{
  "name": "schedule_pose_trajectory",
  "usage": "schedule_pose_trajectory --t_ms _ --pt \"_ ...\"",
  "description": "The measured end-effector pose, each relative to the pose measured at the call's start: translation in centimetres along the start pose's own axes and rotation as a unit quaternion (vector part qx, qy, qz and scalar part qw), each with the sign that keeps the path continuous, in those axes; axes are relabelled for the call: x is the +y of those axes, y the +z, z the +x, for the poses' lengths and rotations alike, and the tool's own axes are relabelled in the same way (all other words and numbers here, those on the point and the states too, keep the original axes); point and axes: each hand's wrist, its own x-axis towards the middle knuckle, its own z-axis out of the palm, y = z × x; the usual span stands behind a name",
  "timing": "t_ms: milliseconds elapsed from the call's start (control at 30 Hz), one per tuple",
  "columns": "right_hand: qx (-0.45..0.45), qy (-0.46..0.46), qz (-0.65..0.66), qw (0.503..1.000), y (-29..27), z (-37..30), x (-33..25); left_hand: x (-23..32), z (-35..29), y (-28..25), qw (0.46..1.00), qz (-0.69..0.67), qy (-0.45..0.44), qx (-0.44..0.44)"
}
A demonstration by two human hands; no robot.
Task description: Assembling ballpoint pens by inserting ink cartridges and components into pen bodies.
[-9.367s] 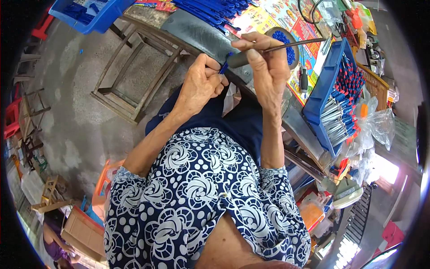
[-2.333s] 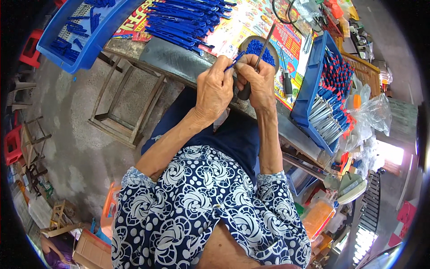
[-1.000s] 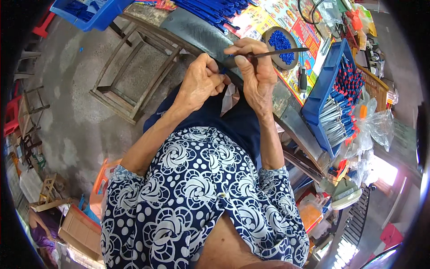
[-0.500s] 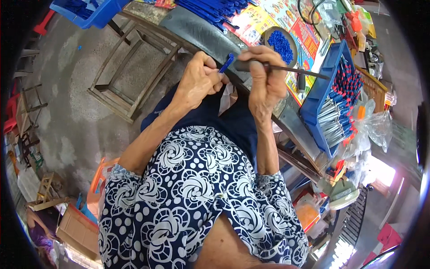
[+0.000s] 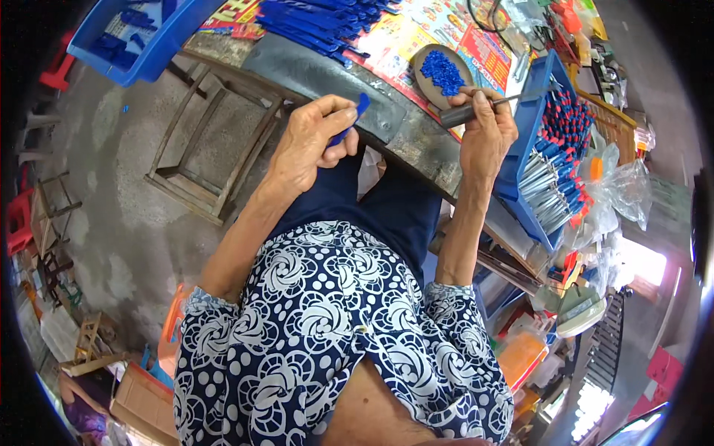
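My left hand (image 5: 312,145) is closed around a slim blue plastic piece (image 5: 361,105), whose end sticks up past the thumb. My right hand (image 5: 487,134) holds a tool with a thick dark handle (image 5: 457,116) and a long thin metal shaft, which points toward the blue crate. The fingertips of that hand are at the near rim of a round shallow dish (image 5: 422,83) heaped with small blue parts (image 5: 443,72). Whether they also pinch one of those parts I cannot tell. A pile of long blue plastic pieces (image 5: 316,22) lies on the workbench, beyond my left hand.
A blue crate (image 5: 513,167) of metal rods and red-and-blue pieces stands on the right. Another blue bin (image 5: 134,70) is at the upper left. A dark pad (image 5: 320,74) covers the bench edge. A wooden stool frame (image 5: 216,149) stands left; a person's arm (image 5: 82,394) shows lower left.
My hands have moved apart. The right one, with the tool, went right to the dish of small parts. The left one shifted slightly left, still holding the blue piece.
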Motion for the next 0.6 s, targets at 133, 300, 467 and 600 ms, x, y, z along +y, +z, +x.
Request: schedule_pose_trajectory --t_ms 133,300,467,600 --pt "0.0 0.004 -0.145 0.989 -1.5 1.9 1.3 0.0 -0.1 -0.3 0.999 0.022 0.022 0.019" --pt "-0.037 -0.013 -0.365 0.93 -2.1 3.7 2.6 0.3 -0.2 -0.6 0.997 0.061 0.046 0.026" --pt "-0.08 -0.062 -0.526 0.844 -0.8 4.1 3.1 1.2 -0.2 -0.9 0.986 0.121 0.102 0.049" --pt "-0.123 -0.109 -0.593 0.788 -0.4 4.4 3.6 2.0 0.4 -1.7 0.98 0.149 0.121 0.045"
